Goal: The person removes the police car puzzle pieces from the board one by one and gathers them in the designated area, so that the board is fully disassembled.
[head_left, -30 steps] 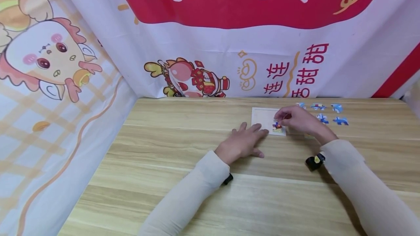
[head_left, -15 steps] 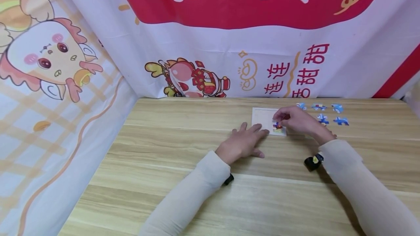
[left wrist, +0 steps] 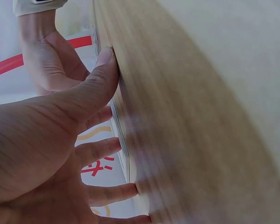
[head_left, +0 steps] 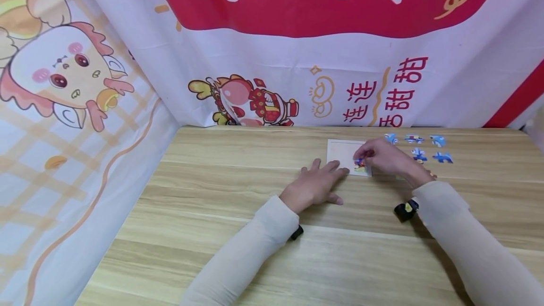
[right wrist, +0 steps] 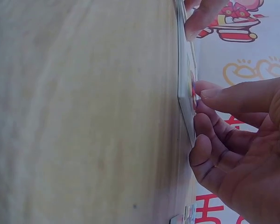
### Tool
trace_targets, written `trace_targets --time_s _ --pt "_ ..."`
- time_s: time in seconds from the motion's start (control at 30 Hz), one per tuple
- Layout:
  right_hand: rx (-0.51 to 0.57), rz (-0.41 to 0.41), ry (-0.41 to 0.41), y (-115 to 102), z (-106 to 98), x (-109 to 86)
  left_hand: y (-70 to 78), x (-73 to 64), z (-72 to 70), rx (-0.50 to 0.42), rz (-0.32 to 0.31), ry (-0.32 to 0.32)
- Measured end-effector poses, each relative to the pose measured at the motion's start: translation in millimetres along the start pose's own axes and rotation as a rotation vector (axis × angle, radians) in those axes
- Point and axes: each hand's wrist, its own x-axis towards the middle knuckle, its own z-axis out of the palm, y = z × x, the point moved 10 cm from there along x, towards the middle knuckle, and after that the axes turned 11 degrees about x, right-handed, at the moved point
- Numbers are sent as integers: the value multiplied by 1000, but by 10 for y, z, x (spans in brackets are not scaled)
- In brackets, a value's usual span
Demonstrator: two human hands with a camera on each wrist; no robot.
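Note:
A pale, shallow puzzle tray (head_left: 336,149) lies on the wooden table, with colourful puzzle pieces (head_left: 360,168) at its near right corner. My left hand (head_left: 316,184) lies flat with spread fingers, its fingertips on the tray's near left edge. Over the right part of the tray, my right hand (head_left: 384,156) bends down and pinches a small puzzle piece with thumb and index finger. In the right wrist view, the thumb (right wrist: 224,97) and index tip meet right at the coloured piece (right wrist: 193,88) on the tray, the other fingers curling below. The fingers largely hide that piece.
Several loose blue puzzle pieces (head_left: 443,157) lie in rows to the right of the tray, partly behind the right hand. A printed cloth (head_left: 263,60) hangs along the table's back edge, and another covers the left side. Black wrist cameras (head_left: 405,210) sit under the sleeves.
My right fingertips have shifted slightly lower over the coloured pieces in the tray, and the piece's pale edge no longer shows. The left hand has stayed in place.

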Motion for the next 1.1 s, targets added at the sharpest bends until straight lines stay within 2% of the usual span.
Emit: trace_targets --time_s 0.37,0.8,1.1 --pt "-46 -8 -2 1 29 17 4 3 5 9 3 9" --pt "-2 22 -13 41 39 0 1 -12 6 3 -3 -10" --pt "0 15 -9 24 33 -22 -3 2 19 14 -5 -19"
